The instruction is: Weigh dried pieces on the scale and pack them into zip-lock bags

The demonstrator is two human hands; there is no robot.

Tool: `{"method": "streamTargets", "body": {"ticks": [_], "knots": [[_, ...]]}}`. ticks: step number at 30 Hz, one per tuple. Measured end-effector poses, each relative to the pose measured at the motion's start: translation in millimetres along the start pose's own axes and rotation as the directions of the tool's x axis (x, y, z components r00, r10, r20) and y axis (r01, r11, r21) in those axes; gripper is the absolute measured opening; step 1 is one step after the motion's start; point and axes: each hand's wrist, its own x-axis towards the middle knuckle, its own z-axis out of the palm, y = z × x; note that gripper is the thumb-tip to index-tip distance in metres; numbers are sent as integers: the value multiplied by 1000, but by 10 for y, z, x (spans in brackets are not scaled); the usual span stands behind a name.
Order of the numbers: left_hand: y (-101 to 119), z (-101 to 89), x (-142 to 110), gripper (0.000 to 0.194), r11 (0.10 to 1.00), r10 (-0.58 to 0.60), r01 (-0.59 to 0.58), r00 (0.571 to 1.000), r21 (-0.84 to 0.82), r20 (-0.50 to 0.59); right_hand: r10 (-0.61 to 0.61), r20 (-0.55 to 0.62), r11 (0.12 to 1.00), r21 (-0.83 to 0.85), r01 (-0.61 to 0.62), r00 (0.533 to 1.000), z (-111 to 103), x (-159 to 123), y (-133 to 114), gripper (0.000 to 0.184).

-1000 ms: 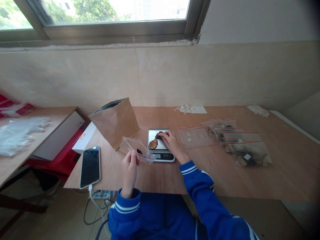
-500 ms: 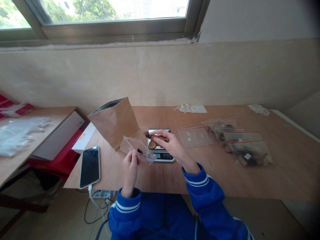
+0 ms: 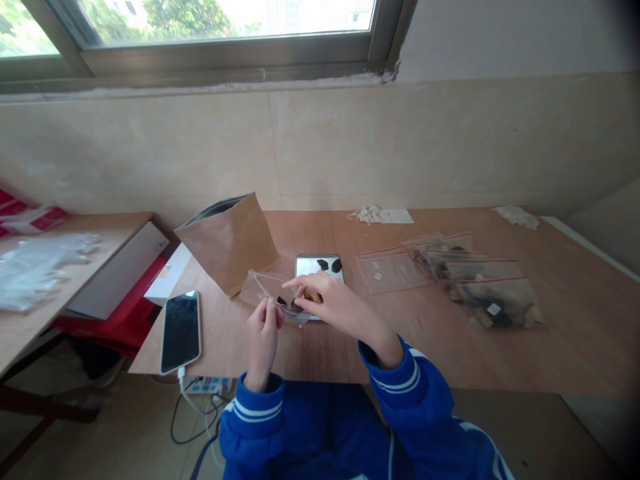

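My left hand [image 3: 263, 328] pinches the edge of a clear zip bag [image 3: 256, 288], which has a small dark piece inside. Over the bag's mouth, my right hand [image 3: 340, 305] grips dried pieces, among them a brown slice [image 3: 313, 295]; a dark piece shows below its fingertips. Behind that hand lies a small digital scale [image 3: 305, 265], its display now covered. Two dark dried pieces [image 3: 336, 265] rest on the scale's plate. The exact kind of the dried pieces cannot be made out.
A brown paper pouch [image 3: 233, 247] stands open behind the bag. A phone [image 3: 181, 333] on a cable lies left. To the right are a flat clear zip bag [image 3: 397, 270] and several filled bags [image 3: 500, 307]. White scraps [image 3: 369, 214] lie by the wall.
My right hand has moved from above the scale down and toward the bag's mouth, carrying dried pieces off the plate. Two dark pieces on the scale are now uncovered. My left hand stays put.
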Motion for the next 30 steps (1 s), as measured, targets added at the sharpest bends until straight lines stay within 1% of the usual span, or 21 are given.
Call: {"method": "streamTargets", "body": {"ticks": [3, 6, 8, 11, 13, 14, 16, 17, 20, 23, 26, 28, 30], "knots": [[11, 28, -4, 45, 998, -9, 8, 1000, -63, -14, 29, -83, 995, 94, -21, 996, 13, 45, 21, 20], [36, 63, -2, 41, 972, -65, 45, 995, -232, -81, 55, -174, 984, 179, -23, 983, 48, 80, 59, 14], [63, 84, 3, 38, 916, -155, 91, 978, -390, -137, 64, -229, 976, 218, -13, 971, 70, 91, 78, 12], [107, 106, 11, 35, 799, -285, 136, 943, -585, -170, 89, -280, 959, 284, -6, 956, 98, 100, 103, 12], [125, 115, 12, 36, 748, -311, 125, 934, -652, -178, 111, -289, 951, 310, -17, 951, 116, 106, 130, 12], [127, 119, 11, 36, 738, -307, 111, 934, -666, -185, 123, -286, 947, 320, -26, 950, 126, 109, 148, 13], [117, 124, 6, 36, 754, -270, 74, 941, -652, -206, 146, -274, 937, 347, -44, 950, 147, 117, 192, 14], [106, 126, 2, 37, 781, -239, 61, 948, -621, -208, 157, -270, 931, 362, -51, 950, 157, 122, 213, 15], [71, 130, -17, 39, 890, -137, 42, 975, -454, -177, 191, -266, 910, 410, -68, 945, 192, 142, 254, 18], [61, 140, -41, 42, 954, -68, 30, 990, -299, -119, 216, -247, 901, 424, -95, 945, 241, 168, 234, 16], [64, 162, -59, 44, 974, -26, 7, 996, -227, -83, 196, -249, 934, 342, -103, 949, 317, 191, 155, 9], [55, 179, -66, 45, 976, -14, 0, 998, -216, -66, 172, -267, 963, 247, -106, 948, 374, 199, 87, 5], [37, 190, -69, 45, 976, -16, 0, 997, -219, -73, 145, -249, 979, 178, -102, 958, 418, 200, 28, 6]]}}
